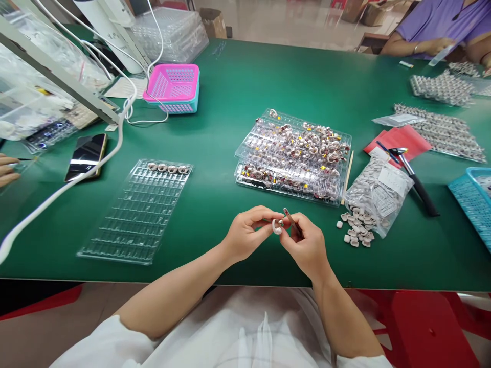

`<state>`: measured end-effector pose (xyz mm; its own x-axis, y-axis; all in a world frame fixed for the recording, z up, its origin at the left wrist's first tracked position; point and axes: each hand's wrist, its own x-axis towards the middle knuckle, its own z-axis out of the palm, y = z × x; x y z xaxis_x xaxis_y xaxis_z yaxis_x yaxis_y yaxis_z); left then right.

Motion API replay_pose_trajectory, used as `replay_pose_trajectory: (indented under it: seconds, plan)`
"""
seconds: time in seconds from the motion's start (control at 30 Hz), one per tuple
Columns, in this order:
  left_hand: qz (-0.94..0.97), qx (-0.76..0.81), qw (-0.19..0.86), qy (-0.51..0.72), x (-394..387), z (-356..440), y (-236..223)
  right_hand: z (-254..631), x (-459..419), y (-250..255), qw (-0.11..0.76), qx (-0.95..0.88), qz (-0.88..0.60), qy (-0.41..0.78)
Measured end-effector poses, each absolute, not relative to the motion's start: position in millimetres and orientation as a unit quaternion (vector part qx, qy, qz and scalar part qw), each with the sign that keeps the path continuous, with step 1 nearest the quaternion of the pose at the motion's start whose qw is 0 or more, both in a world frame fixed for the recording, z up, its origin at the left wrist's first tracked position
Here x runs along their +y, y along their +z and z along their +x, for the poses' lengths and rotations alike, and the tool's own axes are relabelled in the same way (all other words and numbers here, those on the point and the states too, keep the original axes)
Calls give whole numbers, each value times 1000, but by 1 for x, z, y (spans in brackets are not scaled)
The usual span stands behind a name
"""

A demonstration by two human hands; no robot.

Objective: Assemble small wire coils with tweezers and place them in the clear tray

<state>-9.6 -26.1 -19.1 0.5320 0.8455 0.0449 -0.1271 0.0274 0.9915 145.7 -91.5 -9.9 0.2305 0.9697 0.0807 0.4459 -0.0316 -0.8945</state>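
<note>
My left hand (pixel 248 232) and my right hand (pixel 305 245) meet above the near edge of the green table (pixel 230 102). Between the fingertips of both hands sits a small white ring-shaped part (pixel 276 227), pinched by my left thumb and fingers. My right hand also grips thin tweezers (pixel 290 219), whose tip points up and left beside the part. Beyond the hands lies a stack of clear trays (pixel 293 156) full of similar parts. To the left lies a clear tray (pixel 140 207) with a few parts in its top row.
An open bag with small white pieces (pixel 356 225) spilling out lies right of my hands, near a black-handled tool (pixel 416 181) and red paper (pixel 402 140). A pink basket (pixel 172 87), a phone (pixel 86 156) and white cables (pixel 57 191) lie at left. Another person's hand (pixel 6 171) shows at the left edge; another person (pixel 441 25) works at far right.
</note>
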Motion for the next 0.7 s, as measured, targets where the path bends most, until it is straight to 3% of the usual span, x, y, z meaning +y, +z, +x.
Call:
replay_pose_trajectory:
  seconds: [0.3,0.53,0.7]
  plan:
    - [615,354,599,371,-27,-6,-16,150,-94,-14,445,-458,-648,416]
    - [543,388,653,358,-30,-2,-19,151,-89,-20,506,-354,-590,520]
    - [497,370,694,368,-29,1,-17,149,-88,-19,507,-372,-595,500]
